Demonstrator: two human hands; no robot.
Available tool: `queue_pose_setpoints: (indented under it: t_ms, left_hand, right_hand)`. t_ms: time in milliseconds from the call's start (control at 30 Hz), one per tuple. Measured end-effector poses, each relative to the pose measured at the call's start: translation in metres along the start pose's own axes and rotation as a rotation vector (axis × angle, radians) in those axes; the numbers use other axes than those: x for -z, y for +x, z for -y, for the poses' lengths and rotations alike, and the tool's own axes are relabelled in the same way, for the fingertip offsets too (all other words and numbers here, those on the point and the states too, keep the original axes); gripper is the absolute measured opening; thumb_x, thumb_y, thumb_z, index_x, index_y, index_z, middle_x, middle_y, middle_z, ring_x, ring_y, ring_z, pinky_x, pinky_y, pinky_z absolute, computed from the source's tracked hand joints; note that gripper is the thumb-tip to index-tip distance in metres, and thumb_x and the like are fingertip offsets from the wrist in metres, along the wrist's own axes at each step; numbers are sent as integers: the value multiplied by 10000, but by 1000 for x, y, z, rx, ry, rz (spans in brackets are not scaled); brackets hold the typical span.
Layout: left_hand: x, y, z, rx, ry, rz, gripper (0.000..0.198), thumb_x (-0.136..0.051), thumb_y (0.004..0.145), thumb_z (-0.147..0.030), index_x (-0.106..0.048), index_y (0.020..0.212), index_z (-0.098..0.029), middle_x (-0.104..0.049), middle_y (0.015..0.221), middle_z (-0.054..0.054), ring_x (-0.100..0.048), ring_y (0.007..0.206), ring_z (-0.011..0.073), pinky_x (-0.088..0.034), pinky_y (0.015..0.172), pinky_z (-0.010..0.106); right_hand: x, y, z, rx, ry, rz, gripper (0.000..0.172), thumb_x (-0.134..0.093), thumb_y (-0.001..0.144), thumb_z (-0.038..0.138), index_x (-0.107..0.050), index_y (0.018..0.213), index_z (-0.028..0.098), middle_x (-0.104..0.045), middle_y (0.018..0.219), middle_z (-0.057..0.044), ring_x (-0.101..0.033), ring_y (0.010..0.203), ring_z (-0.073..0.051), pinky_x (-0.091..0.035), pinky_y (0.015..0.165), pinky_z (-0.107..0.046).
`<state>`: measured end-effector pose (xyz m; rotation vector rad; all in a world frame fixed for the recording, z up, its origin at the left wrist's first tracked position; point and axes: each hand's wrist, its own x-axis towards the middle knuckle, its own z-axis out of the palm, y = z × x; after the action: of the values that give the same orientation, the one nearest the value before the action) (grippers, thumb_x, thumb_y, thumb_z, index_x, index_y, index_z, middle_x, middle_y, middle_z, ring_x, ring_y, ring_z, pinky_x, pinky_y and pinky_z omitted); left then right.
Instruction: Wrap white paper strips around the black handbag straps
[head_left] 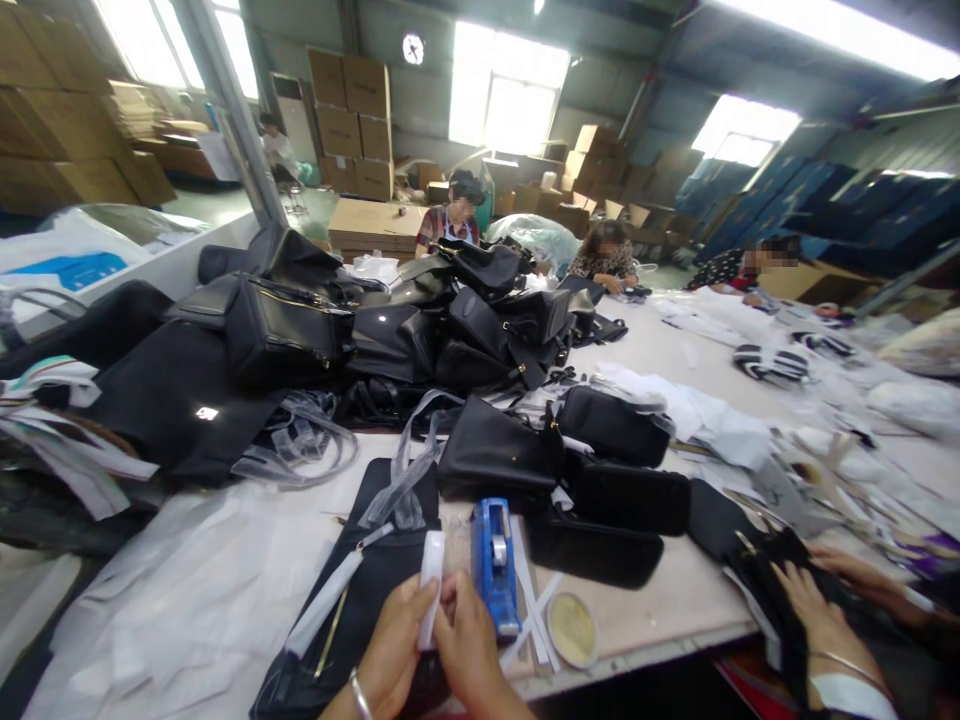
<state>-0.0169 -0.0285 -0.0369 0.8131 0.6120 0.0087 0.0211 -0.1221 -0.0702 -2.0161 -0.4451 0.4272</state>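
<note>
Both my hands meet in front of me over a black bag (367, 590) with a gold zipper. My left hand (396, 640), with a bangle at the wrist, pinches a white strip (431, 580) that stands upright. My right hand (465, 630) closes on the same strip from the right, its fingertips curled. Another white strip (326, 600) is wrapped on the bag's zipper pull. Right beside my right hand stands a blue tape dispenser (495, 570). Flat white strips (534, 610) and a round tin (572, 630) lie to its right.
A large pile of black bags (397, 330) rises beyond my hands. Clear plastic sheeting (180, 590) covers the left side. At right, a co-worker's hands (814, 620) handle a black bag. Other people sit across the table (652, 360); cardboard boxes (352, 120) stand behind.
</note>
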Motion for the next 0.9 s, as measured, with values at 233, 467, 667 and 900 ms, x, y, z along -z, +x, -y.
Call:
queue_pose_setpoints:
  t_ms: [233,467,667,900]
  left_hand:
    - [5,16,9,-13,119,-86,387,-742,707,-411,-636,943,-123,-708,854,102,-672,782,238,-528,642,297]
    - [7,19,13,-28,291,-97,414,-675,752,-477,-571,963,-137,-665,718,48,-633,623,178,-530,575,283]
    - [8,19,16,-19,318,-59,375,-641,793,-471,-528,967,-159,-633,696,12,-594,583,138,-496,522,236]
    - [9,18,14,-10,321,-60,348,-643,792,-475,-526,850,-152,-638,708,28,-568,564,122,-467,487,214]
  right_hand:
    - [43,-15,-7,52,35,209,117,-553,783,150,-538,875,222,-608,786,28,-575,690,-145,-408,623,-229]
    - [100,-18,-73,-186,-277,-118,207,-476,885,361,-583,815,198,-610,827,-39,-578,806,-213,-394,759,-311]
    - [88,-13,-91,-238,-192,-79,231,-510,845,384,-603,746,197,-593,801,-31,-573,787,-208,-401,743,-301]
    - [81,-40,-89,-319,139,-125,350,-507,823,530,-545,721,197,-583,683,-6,-546,646,-166,-397,599,-257]
